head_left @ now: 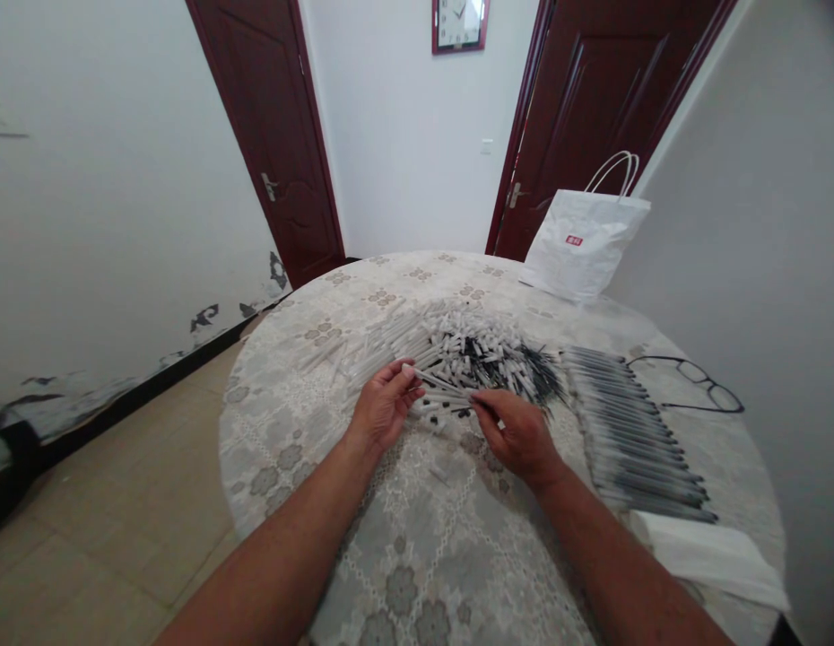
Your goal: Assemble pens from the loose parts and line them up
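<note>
In the head view, a slim pale stick [440,384] is apparently pinched by both the left hand [382,404] and right hand [521,435], by the near edge of the pile [481,345] on the table [423,529]. It is best kept straight, with light fingertip pressure. Both forearms are angled inward from the near side.

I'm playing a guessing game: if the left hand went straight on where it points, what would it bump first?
Probably the pile of whitish tubes just ahead of the left hand. Its height isn't clear, so it might pass over them.
</note>
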The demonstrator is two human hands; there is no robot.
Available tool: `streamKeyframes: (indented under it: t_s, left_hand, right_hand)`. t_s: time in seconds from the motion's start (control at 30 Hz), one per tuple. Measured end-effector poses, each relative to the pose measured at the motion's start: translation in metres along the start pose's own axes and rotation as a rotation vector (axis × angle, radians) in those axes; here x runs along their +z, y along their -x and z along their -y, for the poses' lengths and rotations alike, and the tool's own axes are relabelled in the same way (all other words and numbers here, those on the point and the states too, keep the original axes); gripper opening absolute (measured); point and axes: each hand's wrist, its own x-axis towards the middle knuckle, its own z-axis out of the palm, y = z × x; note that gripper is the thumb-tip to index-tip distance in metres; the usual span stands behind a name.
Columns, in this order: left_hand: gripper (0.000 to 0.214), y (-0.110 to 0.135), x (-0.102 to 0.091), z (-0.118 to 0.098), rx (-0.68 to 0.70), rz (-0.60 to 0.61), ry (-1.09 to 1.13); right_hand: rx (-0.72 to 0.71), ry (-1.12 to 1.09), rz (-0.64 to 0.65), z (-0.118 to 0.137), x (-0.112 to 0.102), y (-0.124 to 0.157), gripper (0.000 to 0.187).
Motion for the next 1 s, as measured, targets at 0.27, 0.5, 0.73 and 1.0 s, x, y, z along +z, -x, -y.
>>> streamKeyframes:
  t_s: [0.27,0.5,0.73,1.0]
  left_hand:
    - [0.028,-0.005,-0.007,-0.001,-0.011,0.049,0.046]
    - [0.024,-0.007,-0.010,0.002,-0.048,0.079,0.053]
    - [0.026,-0.005,-0.009,0.001,-0.071,0.114,-0.021]
    - [0.029,0.003,0.010,0.005,0.021,0.141,-0.232]
  right_hand:
    - [-0.056,0.075,0.026,0.008,0.013,0.003,0.023]
    - [0.330,-0.161,0.113,0.022,0.008,0.000,0.021]
    - [0.846,-0.814,0.179,0.014,0.011,-0.007,0.033]
    - [0.406,-0.214,0.152,0.014,0.002,-0.012,0.017]
